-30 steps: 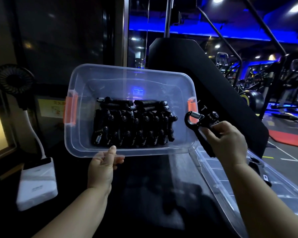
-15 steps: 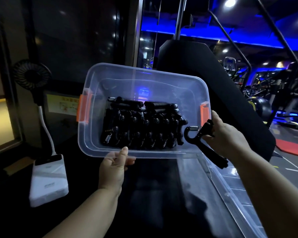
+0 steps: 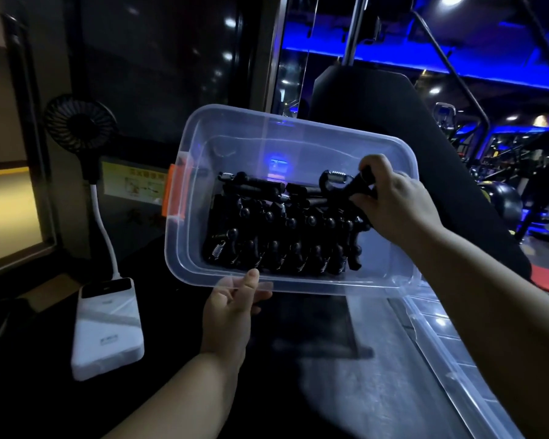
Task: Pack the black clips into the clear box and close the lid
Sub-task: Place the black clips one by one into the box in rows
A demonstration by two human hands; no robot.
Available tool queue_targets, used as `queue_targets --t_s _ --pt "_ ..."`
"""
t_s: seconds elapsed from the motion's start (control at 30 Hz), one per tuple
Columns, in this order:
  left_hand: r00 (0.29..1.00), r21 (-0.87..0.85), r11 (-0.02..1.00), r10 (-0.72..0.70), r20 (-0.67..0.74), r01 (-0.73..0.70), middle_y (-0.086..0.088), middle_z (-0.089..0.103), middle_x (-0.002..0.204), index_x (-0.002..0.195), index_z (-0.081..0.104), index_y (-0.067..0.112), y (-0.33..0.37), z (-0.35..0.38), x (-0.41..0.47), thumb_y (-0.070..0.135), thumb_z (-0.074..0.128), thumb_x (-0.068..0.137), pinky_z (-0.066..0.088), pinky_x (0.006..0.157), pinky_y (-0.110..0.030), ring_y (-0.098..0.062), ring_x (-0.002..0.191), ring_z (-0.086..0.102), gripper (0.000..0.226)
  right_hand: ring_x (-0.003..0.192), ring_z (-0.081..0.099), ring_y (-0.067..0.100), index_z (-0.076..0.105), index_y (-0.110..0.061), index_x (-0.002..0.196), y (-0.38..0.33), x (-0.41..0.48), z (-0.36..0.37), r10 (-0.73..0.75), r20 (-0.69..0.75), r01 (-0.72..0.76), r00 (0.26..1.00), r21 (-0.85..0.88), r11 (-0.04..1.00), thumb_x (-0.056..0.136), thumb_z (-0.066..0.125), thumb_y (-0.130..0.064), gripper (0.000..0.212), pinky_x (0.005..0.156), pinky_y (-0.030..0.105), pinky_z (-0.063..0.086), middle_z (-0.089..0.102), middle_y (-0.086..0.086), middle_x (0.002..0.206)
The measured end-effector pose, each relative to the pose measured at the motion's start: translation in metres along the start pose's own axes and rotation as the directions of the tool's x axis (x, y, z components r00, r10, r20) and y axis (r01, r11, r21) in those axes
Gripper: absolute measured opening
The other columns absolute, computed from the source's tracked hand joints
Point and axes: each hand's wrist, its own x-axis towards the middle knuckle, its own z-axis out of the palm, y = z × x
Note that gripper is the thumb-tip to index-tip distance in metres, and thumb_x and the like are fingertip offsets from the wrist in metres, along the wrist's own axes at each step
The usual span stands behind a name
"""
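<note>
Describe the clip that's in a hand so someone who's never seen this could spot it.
Find the clear box with the orange latch. Black clips lie packed in rows inside. The held clip is at their upper right, gripped by the right hand: the only one in a hand, its hook and spring pointing left.

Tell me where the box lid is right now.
Head view, lower right: the lid lies flat, off the clear box, just below its near right corner and partly hidden by the right hand's forearm.
</note>
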Motion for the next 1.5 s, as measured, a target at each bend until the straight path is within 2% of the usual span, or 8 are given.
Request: queue_targets --t_s 0.13,0.37,0.63,0.77,0.97,1.1,1.33,1.5 --pt "1.0 -0.024 1.0 -0.015 -0.004 0.015 -0.002 0.075 0.074 0.088 0.058 0.007 0.0 0.0 0.003 0.026 0.055 0.092 0.049 0.054 -0.015 -0.008 0.067 0.069 0.019 0.105 0.052 0.033 0.051 -0.02 0.116 -0.01 0.021 0.01 -0.083 -0.043 0.079 0.996 -0.072 0.994 0.082 0.069 -0.025 0.038 0.086 0.039 0.037 0.06 0.011 0.092" --pt "0.999 -0.083 0.996 -0.03 -0.019 0.029 -0.005 0.075 0.075 0.09 0.059 0.006 0.001 0.002 0.002 0.028 0.058 0.09 0.046 0.063 -0.025 -0.014 0.07 0.071 0.021 0.109 0.05 0.03 0.061 -0.022 0.118 -0.014 0.049 0.037 -0.166 -0.035 0.163 0.986 -0.078 0.984 0.089 0.061 -0.024 0.029 0.075 0.039 0.045 0.067 0.01 0.091" --pt "1.0 -0.09 0.996 -0.017 0.004 0.017 -0.004 0.075 0.074 0.088 0.059 0.003 0.003 0.003 0.003 0.034 0.058 0.086 0.044 0.067 -0.026 -0.009 0.064 0.066 0.031 0.107 0.05 0.029 0.064 -0.026 0.115 -0.006 0.073 0.082 -0.14 0.041 0.143 0.989 -0.103 0.984 0.089 0.057 -0.026 0.027 0.071 0.035 0.045 0.07 0.004 0.096" --pt "1.0 -0.106 0.994 -0.016 -0.009 0.015 -0.005 0.074 0.073 0.084 0.061 0.001 0.003 0.003 0.005 0.043 0.057 0.075 0.043 0.066 -0.025 -0.011 0.062 0.065 0.043 0.109 0.051 0.029 0.055 -0.038 0.121 0.0 0.081 0.098 -0.084 0.136 0.1 0.987 -0.119 0.988 0.091 0.053 -0.032 0.03 0.08 0.038 0.049 0.067 0.003 0.107" --pt "1.0 -0.152 0.988 -0.001 -0.013 -0.001 -0.007 0.074 0.071 0.081 0.058 0.003 0.001 0.004 0.009 0.042 0.058 0.073 0.045 0.057 -0.018 -0.009 0.056 0.061 0.04 0.116 0.043 0.033 0.055 -0.013 0.119 -0.01 0.084 0.112 -0.032 0.119 0.041 0.992 -0.076 0.996 0.098 0.041 -0.04 0.036 0.087 0.043 0.044 0.066 0.012 0.108" --pt "1.0 -0.181 0.983 -0.008 -0.021 0.005 -0.011 0.072 0.068 0.078 0.057 0.0 -0.002 0.004 0.011 0.03 0.06 0.082 0.044 0.05 -0.012 -0.006 0.05 0.058 0.03 0.122 0.038 0.031 0.054 -0.013 0.124 -0.009 0.084 0.116 0.022 0.138 -0.019 0.99 -0.021 1.0 0.101 0.035 -0.037 0.039 0.094 0.042 0.041 0.067 0.016 0.103" --pt "1.0 -0.168 0.986 0.009 -0.019 -0.012 -0.01 0.072 0.066 0.085 0.06 -0.014 -0.006 0.003 0.009 0.025 0.058 0.087 0.043 0.05 -0.011 -0.003 0.049 0.055 0.039 0.127 0.033 0.025 0.054 -0.013 0.119 -0.015 0.077 0.12 0.052 0.174 -0.057 0.983 0.021 0.998 0.1 0.037 -0.04 0.037 0.092 0.038 0.038 0.064 0.014 0.102" --pt "0.999 -0.167 0.985 0.03 -0.027 -0.034 -0.01 0.072 0.067 0.082 0.059 -0.01 -0.003 0.003 0.008 0.036 0.059 0.078 0.044 0.052 -0.011 -0.004 0.05 0.055 0.046 0.13 0.03 0.026 0.049 -0.018 0.131 -0.015 0.08 0.122 0.034 0.174 -0.044 0.984 0.053 0.998 0.099 0.038 -0.042 0.041 0.098 0.042 0.039 0.062 0.008 0.12"
